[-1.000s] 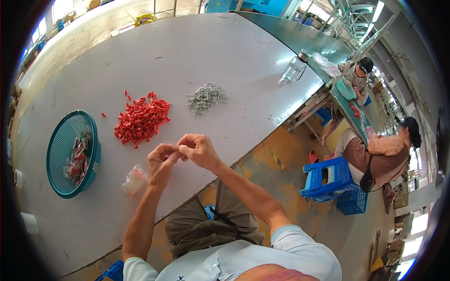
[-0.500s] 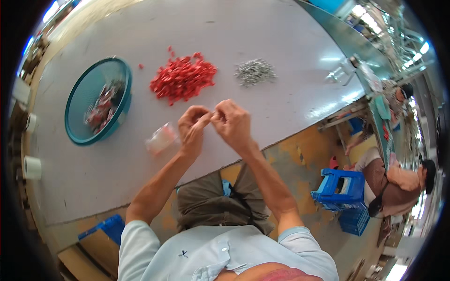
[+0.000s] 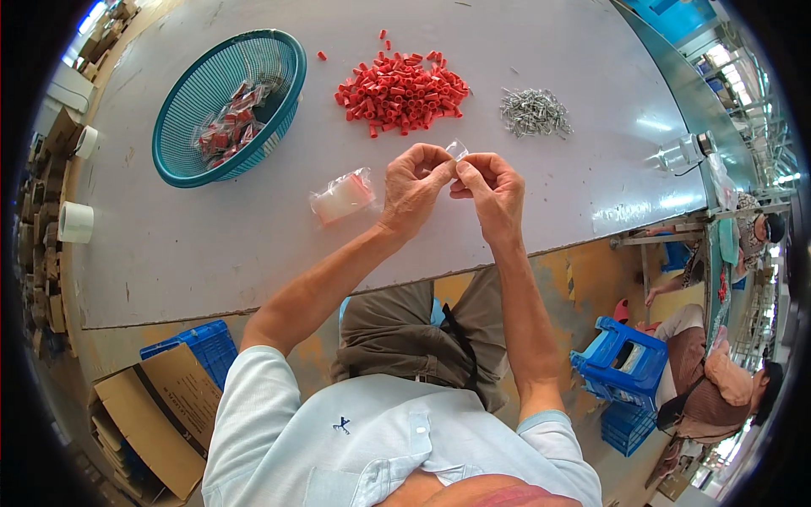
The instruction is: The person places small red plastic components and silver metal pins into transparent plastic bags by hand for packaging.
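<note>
Over the table, my left hand (image 3: pixel 411 190) and my right hand (image 3: pixel 494 194) meet fingertip to fingertip. Between them they pinch a small clear plastic bag (image 3: pixel 457 149), part of which sticks up above the fingers. Whether anything is inside it cannot be made out. Left of my left hand lies a stack of clear plastic bags (image 3: pixel 342 198) with red edging. Beyond my hands is a heap of short red plastic tubes (image 3: pixel 401 91). A smaller pile of silvery metal pins or screws (image 3: pixel 536 113) sits right of it.
A teal mesh basket (image 3: pixel 190 106) at the left holds bagged red pieces. Tape rolls (image 3: pixel 76 222) stand by the left edge of the grey table (image 3: pixel 211 262). A glass jar (image 3: pixel 680 155) is at the right edge. Blue stools (image 3: pixel 621 359) and a seated person (image 3: pixel 718 380) are at the right.
The whole view has shifted, so the table's things appear farther right and higher. My hands stay together, and the clear bag between my fingertips now shows plainly.
</note>
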Motion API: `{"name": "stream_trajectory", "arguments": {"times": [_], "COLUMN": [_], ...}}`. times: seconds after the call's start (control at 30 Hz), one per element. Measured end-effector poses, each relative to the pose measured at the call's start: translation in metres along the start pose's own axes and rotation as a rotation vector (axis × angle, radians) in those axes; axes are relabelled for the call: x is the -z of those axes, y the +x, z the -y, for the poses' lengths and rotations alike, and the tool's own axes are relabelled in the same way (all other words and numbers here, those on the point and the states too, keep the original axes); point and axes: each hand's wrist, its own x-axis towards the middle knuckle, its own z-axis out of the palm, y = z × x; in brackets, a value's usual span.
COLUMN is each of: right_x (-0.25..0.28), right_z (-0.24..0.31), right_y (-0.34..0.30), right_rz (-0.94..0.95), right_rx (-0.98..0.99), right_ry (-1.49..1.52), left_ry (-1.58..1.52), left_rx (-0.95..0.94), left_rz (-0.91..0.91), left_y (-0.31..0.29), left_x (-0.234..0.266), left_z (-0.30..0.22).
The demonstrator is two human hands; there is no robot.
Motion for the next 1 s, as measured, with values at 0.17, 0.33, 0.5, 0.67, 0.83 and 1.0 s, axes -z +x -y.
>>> {"name": "stream_trajectory", "arguments": {"times": [0.17,0.33,0.5,0.67,0.83,1.0], "right_x": [0.005,0.013,0.011,0.02,0.034,0.04], "right_z": [-0.007,-0.008,-0.004,0.003,0.006,0.018], "right_y": [0.003,0.003,-0.001,0.001,0.001,0.002], "right_rz": [-0.008,0.019,-0.06,-0.013,0.092,0.165], "right_rx": [0.023,0.091,0.084,0.046,0.004,0.04], "right_ry": [-0.007,-0.135,-0.13,-0.123,-0.185,-0.314], "left_ry": [0.123,0.262,0.282,0.242,0.12,0.198], "left_rx": [0.049,0.028,0.005,-0.016,0.057,0.051], "left_rz": [0.078,0.157,0.111,0.138,0.187,0.245], "left_y": [0.001,0.002,-0.002,0.004,0.001,0.003], "left_x": [0.001,-0.001,-0.006,0.001,0.001,0.0], "left_z": [0.0,-0.004,-0.01,0.003,0.005,0.002]}}
